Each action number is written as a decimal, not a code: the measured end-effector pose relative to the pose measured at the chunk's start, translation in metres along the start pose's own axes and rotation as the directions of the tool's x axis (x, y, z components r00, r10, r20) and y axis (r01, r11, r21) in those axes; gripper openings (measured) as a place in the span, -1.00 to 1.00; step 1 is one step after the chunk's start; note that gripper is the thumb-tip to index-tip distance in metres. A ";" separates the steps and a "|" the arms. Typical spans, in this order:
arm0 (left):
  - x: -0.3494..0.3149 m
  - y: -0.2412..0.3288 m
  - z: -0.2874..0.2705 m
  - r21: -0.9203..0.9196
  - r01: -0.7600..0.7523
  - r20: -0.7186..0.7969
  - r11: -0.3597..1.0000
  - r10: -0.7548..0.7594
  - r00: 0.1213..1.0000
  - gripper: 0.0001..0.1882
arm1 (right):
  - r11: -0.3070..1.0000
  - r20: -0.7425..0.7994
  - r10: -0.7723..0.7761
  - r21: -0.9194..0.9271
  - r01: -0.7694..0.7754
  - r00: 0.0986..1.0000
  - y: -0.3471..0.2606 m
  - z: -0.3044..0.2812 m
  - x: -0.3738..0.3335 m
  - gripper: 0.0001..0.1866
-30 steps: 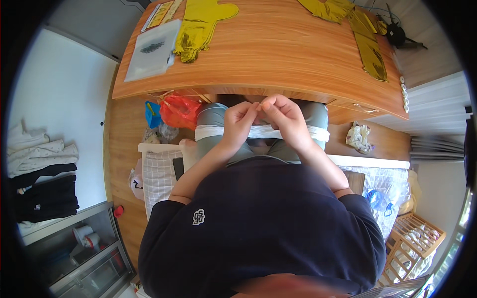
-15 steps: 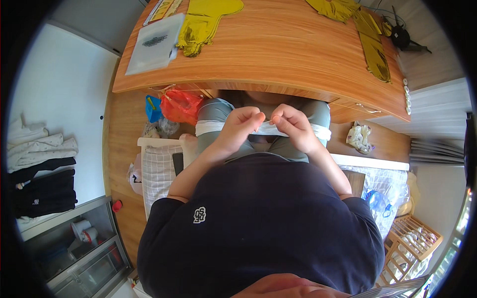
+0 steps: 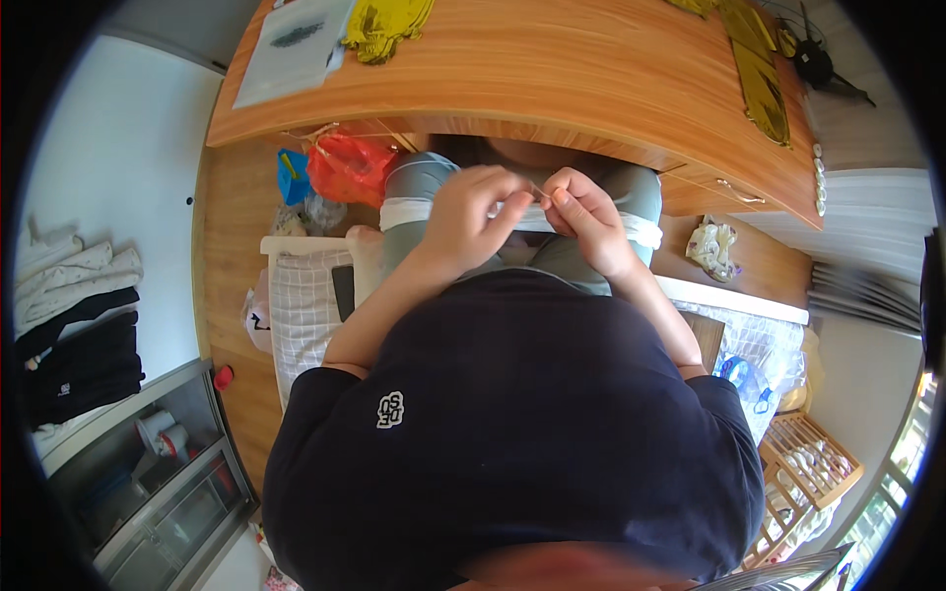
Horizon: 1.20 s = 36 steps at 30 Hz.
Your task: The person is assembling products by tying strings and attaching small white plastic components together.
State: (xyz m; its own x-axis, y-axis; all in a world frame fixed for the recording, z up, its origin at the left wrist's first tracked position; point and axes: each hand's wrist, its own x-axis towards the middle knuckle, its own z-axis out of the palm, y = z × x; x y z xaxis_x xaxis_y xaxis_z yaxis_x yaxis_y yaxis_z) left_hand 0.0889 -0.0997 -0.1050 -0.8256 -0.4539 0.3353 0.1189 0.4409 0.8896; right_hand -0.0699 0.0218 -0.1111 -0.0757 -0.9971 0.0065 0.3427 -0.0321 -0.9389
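Golden thread (image 3: 537, 193) pinched between both hands over the lap.
The left hand (image 3: 471, 212) and right hand (image 3: 583, 215) have dropped from the wooden desk (image 3: 552, 79) edge, fingertips still nipping the strand.

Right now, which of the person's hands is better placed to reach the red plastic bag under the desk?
The left hand, I'd judge: the red plastic bag lies on its side, close by. The right hand would have to cross over it.
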 end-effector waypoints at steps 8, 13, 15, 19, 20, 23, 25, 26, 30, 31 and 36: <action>-0.014 0.001 0.011 -0.678 0.155 0.027 0.718 -0.186 0.982 -0.54 | 0.999 0.042 0.046 0.021 -0.047 0.998 0.016 0.001 -0.007 -0.78; -0.005 -0.008 0.003 0.495 -0.217 -0.127 0.842 0.317 0.940 -0.79 | 0.999 0.041 -0.004 -0.044 0.005 0.999 0.018 0.007 -0.005 -0.76; -0.003 -0.006 0.011 0.427 -0.219 -0.151 0.877 0.308 0.939 -0.77 | 0.995 0.044 0.065 -0.076 -0.061 0.997 0.025 0.005 -0.002 -0.76; -0.023 -0.018 0.006 -0.655 0.151 0.000 0.740 -0.200 0.980 -0.48 | 0.978 0.087 0.194 0.067 -0.200 0.977 0.023 -0.010 -0.001 -0.76; -0.025 -0.027 -0.002 -0.649 0.219 0.111 0.728 -0.194 0.975 -0.49 | 0.983 0.064 0.144 0.104 -0.150 0.988 0.022 -0.010 -0.002 -0.77; -0.013 -0.018 -0.008 -0.257 0.204 0.217 0.945 -0.149 0.965 -0.52 | 0.993 0.025 0.112 -0.037 -0.111 0.993 0.014 0.006 -0.005 -0.77; -0.005 -0.017 0.003 0.315 -0.144 -0.099 0.938 0.183 0.978 -0.53 | 0.967 0.051 0.243 -0.089 -0.238 0.969 0.012 0.008 -0.004 -0.76; -0.009 -0.010 0.013 -0.045 0.058 -0.243 0.997 -0.067 0.968 -0.54 | 0.964 0.091 0.267 -0.003 -0.268 0.959 0.017 0.006 -0.003 -0.76; -0.021 -0.004 -0.001 -0.911 0.245 0.168 0.333 -0.242 0.955 -0.56 | 0.931 0.118 0.194 0.289 -0.221 0.974 0.026 -0.001 -0.006 -0.72; -0.021 -0.004 -0.005 -0.711 0.273 0.183 0.648 -0.205 0.962 -0.60 | 0.903 0.104 0.114 0.404 -0.147 0.988 0.027 -0.001 -0.007 -0.72; -0.009 0.008 0.001 0.401 -0.135 0.006 0.906 0.145 0.989 -0.60 | 0.963 0.243 0.170 0.167 -0.214 0.955 0.017 0.009 -0.015 -0.71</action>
State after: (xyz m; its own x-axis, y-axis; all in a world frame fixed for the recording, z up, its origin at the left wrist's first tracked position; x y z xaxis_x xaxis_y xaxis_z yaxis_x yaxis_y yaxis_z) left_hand 0.0970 -0.0912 -0.1015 -0.8027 -0.3811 0.4586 -0.0023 0.7711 0.6368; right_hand -0.0543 0.0357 -0.1245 0.2132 -0.9745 -0.0700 0.5022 0.1707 -0.8477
